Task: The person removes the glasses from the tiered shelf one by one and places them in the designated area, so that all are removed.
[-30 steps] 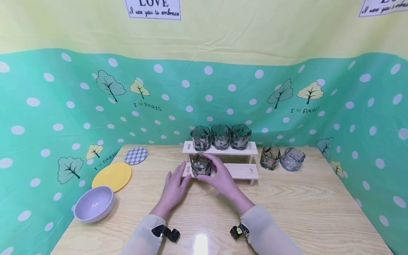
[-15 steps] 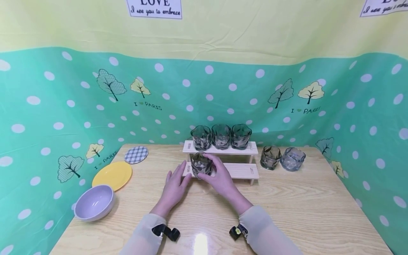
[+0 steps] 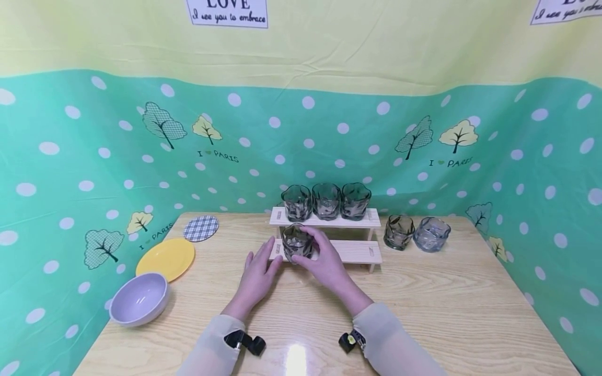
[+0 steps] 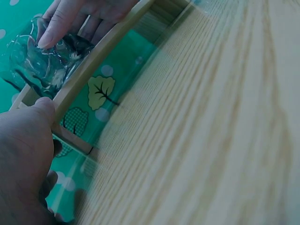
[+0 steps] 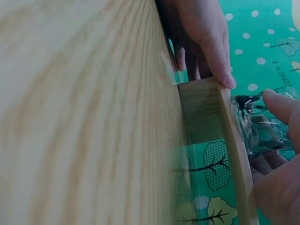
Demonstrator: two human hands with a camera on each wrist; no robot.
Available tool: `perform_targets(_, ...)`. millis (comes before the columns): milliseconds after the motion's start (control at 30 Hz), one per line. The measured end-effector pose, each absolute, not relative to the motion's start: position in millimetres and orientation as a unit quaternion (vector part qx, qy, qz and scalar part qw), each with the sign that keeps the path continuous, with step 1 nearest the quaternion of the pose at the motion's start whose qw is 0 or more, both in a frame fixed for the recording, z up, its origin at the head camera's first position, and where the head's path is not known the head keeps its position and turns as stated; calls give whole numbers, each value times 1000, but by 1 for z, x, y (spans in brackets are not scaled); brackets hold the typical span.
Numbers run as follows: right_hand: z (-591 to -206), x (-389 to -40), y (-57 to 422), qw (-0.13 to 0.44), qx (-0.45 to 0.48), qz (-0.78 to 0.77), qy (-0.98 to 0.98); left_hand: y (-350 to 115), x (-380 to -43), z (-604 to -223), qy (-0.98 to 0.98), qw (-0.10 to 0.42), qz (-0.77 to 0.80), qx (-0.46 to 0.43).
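My right hand [image 3: 325,259] grips a dark smoky glass tumbler [image 3: 297,243], thumb in front and fingers behind. The tumbler stands upright at the left end of the lower tier of a two-tier pale wooden rack [image 3: 345,251]. My left hand [image 3: 256,277] holds the left end of that lower tier. In the right wrist view, the left thumb [image 5: 226,77] lies on the tier's front corner, with the other fingers past its end. The left wrist view shows the tumbler [image 4: 51,65] just beyond the left thumb. How firmly the left fingers hold is partly hidden.
Three smoky tumblers [image 3: 326,202] line the upper tier. Right of the rack stand a brownish tumbler [image 3: 398,233] and a pale bluish one [image 3: 431,235]. At the left lie a checked coaster [image 3: 200,228], a yellow plate [image 3: 164,258] and a lilac bowl [image 3: 139,300]. Patterned cloth [image 3: 329,130] surrounds the table.
Both hands keep their places, and the tumbler stays at the left end of the lower tier. Only a slight shift of the head view shows.
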State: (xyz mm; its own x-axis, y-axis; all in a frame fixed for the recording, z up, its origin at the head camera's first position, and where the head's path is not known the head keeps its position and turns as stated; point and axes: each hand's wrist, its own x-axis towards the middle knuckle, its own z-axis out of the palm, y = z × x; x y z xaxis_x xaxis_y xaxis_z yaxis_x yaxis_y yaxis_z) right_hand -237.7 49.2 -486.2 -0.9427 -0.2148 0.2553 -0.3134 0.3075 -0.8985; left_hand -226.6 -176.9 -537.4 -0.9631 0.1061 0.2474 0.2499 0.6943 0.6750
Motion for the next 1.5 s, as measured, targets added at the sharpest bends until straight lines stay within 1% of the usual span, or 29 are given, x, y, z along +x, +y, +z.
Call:
perform_targets(667, -486, -240, 54, 36, 170, 604, -778, -176, -224, -537, -916, 91, -379, -91)
perform_targets(833, -482, -237, 60, 36, 147, 600, -785, -176, -224, -536, -917, 86, -378, -92)
perform_targets(1000, -474, -231, 67, 31, 118, 610, -783, -176, -225, -535, -917, 89, -377, -97)
perform_targets(1233, -462, -224, 82, 35, 118, 629, -768, -176, -225, -536, -915, 94, -379, -99)
perform_targets(1500, -452, -218, 105, 41, 102, 601, -792, -177, -225, -535, -914, 90, -381, -102)
